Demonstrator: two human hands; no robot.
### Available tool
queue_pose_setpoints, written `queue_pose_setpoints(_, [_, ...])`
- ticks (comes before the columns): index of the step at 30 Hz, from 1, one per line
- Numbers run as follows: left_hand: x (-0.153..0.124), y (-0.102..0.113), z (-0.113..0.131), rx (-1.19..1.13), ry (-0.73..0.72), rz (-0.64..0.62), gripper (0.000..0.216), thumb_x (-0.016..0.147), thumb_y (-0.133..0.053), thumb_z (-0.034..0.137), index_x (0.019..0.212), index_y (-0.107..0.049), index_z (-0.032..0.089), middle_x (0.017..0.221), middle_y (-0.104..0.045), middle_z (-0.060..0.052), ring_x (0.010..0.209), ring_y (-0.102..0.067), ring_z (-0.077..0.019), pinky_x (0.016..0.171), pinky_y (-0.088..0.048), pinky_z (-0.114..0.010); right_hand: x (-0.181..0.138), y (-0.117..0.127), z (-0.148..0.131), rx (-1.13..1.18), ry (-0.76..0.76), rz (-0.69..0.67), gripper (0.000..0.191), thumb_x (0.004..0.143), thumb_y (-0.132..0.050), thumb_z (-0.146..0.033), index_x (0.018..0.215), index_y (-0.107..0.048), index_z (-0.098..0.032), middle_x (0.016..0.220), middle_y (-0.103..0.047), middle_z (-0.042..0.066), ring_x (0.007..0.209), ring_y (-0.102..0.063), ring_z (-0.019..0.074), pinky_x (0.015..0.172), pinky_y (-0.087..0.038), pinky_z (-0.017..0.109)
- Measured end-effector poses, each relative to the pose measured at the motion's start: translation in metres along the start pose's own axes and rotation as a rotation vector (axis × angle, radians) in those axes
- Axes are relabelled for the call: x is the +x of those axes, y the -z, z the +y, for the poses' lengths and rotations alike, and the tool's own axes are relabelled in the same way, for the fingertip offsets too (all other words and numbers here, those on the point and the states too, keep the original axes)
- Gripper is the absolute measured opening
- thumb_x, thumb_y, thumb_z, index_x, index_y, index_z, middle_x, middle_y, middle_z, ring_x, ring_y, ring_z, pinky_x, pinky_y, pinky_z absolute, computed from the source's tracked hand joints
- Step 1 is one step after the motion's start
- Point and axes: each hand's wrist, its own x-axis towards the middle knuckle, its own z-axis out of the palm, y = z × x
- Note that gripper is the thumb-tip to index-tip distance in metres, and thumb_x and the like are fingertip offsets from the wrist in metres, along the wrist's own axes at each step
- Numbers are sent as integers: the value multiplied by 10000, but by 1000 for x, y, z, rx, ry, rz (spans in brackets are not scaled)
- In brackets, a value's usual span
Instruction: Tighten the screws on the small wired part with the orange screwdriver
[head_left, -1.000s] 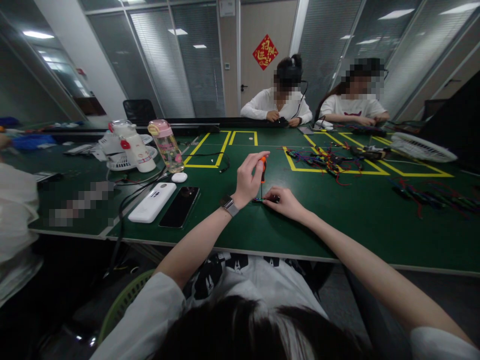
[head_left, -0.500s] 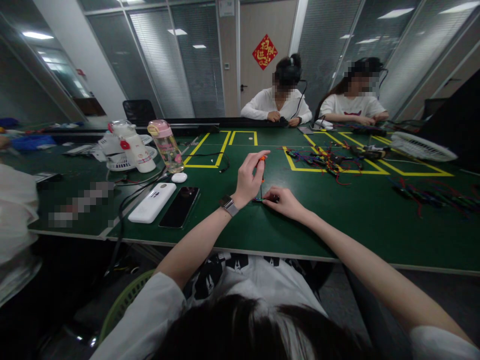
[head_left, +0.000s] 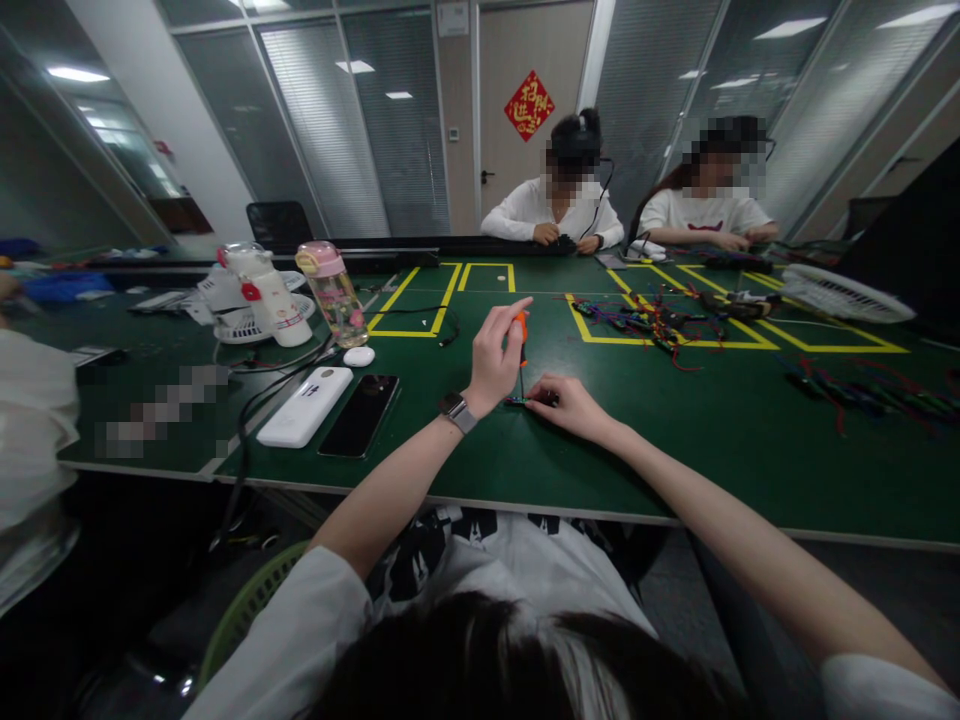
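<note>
My left hand [head_left: 496, 352] is closed round the orange handle of a screwdriver [head_left: 523, 340], which it holds upright. The thin dark shaft points straight down, and its tip meets a small circuit board [head_left: 516, 400] lying on the green table [head_left: 465, 470]. From the right, my right hand [head_left: 564, 404] pinches the board's edge between thumb and fingers, close beside the shaft. Part of the board is hidden behind my hands, and so is the exact spot under the tip.
Left of my hands lie a black phone [head_left: 360, 415], a white power bank [head_left: 305, 405] and a white earbud case [head_left: 359, 356]. A pink-lidded bottle [head_left: 341, 300] stands behind them. Bundles of wires [head_left: 660, 320] lie to the right. Two people [head_left: 555, 205] sit opposite.
The fingers of my left hand have shifted slightly on the screwdriver, and more of its orange handle shows. My right hand stays on the board.
</note>
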Motion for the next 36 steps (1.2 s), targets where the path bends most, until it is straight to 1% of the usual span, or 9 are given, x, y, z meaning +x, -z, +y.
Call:
queue_pose_setpoints(4, [0,-1,1,21,-9,10,261,966,-420,261,1195,-537,217,964,-612,-43,873,-579,-134,786,-485,-277,0,0,0,6,2,1,91,789,-615,-206,808,-686,-153,761,-618,39,661,-575,141,623,-453,263])
queue_pose_setpoints(8, [0,0,3,73,-25,39,201,899,-562,327,1046,-609,198,852,-546,-20,781,-537,-126,731,-473,-257,1,0,0,-1,-1,-6,91,792,-616,-206,816,-684,-150,770,-620,40,666,-576,138,626,-455,258])
queue_pose_setpoints(11, [-1,0,2,67,-8,23,230,939,-480,330,1088,-603,206,892,-538,-31,813,-542,-127,749,-471,-258,0,0,1,-10,1,-12,91,796,-614,-209,815,-681,-151,764,-615,38,662,-571,135,624,-454,256])
queue_pose_setpoints(15, [-1,-1,1,1,-6,-14,319,994,-308,256,1221,-530,222,1044,-593,-55,970,-569,-140,850,-469,-290,0,-1,2,11,8,-9,85,795,-613,-207,806,-675,-151,777,-616,40,663,-571,137,631,-460,262])
queue_pose_setpoints(20, [-1,-1,0,9,-8,10,256,953,-453,277,1177,-555,207,993,-615,-44,886,-577,-132,803,-479,-269,1,0,1,19,4,-12,82,788,-614,-202,803,-676,-151,779,-617,44,674,-575,144,633,-459,265])
queue_pose_setpoints(24, [0,0,0,67,-6,41,226,884,-583,336,1065,-615,205,897,-554,-26,815,-545,-128,758,-473,-252,1,0,-1,2,-1,-10,88,787,-613,-198,814,-682,-149,773,-615,44,672,-574,145,623,-450,263])
queue_pose_setpoints(26, [-1,1,0,54,8,25,222,908,-542,329,1078,-605,202,942,-554,-37,857,-552,-134,787,-474,-259,1,0,-1,0,1,-10,89,789,-614,-200,815,-682,-148,774,-616,45,670,-573,144,625,-451,263])
queue_pose_setpoints(31, [0,1,0,-47,27,-66,294,985,-327,215,1210,-517,196,1139,-583,-67,1062,-556,-142,926,-446,-282,1,-1,0,10,-2,-12,86,790,-616,-204,815,-680,-153,778,-619,43,660,-570,138,623,-455,259])
queue_pose_setpoints(36, [0,2,1,22,22,-52,245,945,-466,269,1165,-552,203,983,-589,-40,874,-566,-132,801,-471,-254,2,-1,-1,5,0,-12,81,785,-618,-199,806,-680,-151,763,-616,41,661,-570,142,621,-448,260])
